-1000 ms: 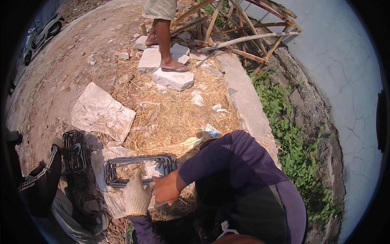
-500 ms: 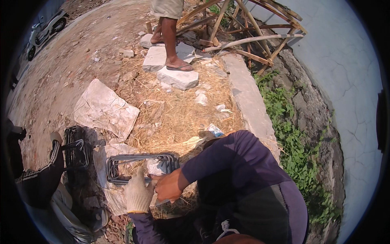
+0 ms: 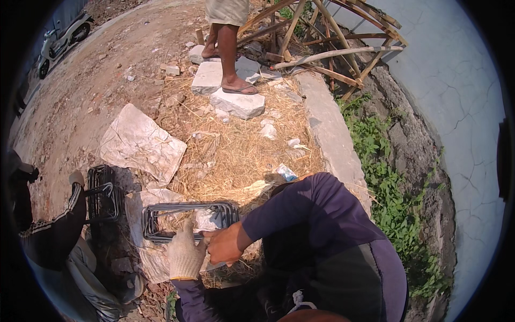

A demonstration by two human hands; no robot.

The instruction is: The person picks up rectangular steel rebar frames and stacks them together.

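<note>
A stack of rectangular dark steel stirrups point(image 3: 188, 206) lies in front of me at lower centre. My left hand point(image 3: 186, 256), in a cream knit glove, is closed over the stack's near side, its index finger stretched up across the bars. Beside it, my bare right hand point(image 3: 225, 247) is closed in a loose fist, thumb side against the stack's near right corner. Whatever its fingers grip is hidden. The two hands meet near the thumbs. Crumpled pale scrap point(image 3: 207, 219) shows inside the stirrups.
At left, a co-worker's gloved hand point(image 3: 76, 177) is by another stirrup stack point(image 3: 104, 193). Ahead, a person in sandals stands on broken white slabs point(image 3: 238, 103). A pale sack point(image 3: 142, 142) lies on straw. Bamboo framework point(image 3: 338, 53), a concrete edge point(image 3: 332, 131) and plants point(image 3: 383, 177) line the right.
The whole view has shifted slightly, moving the scene a little to the right. Both hands stay together at the stirrups' near side.
</note>
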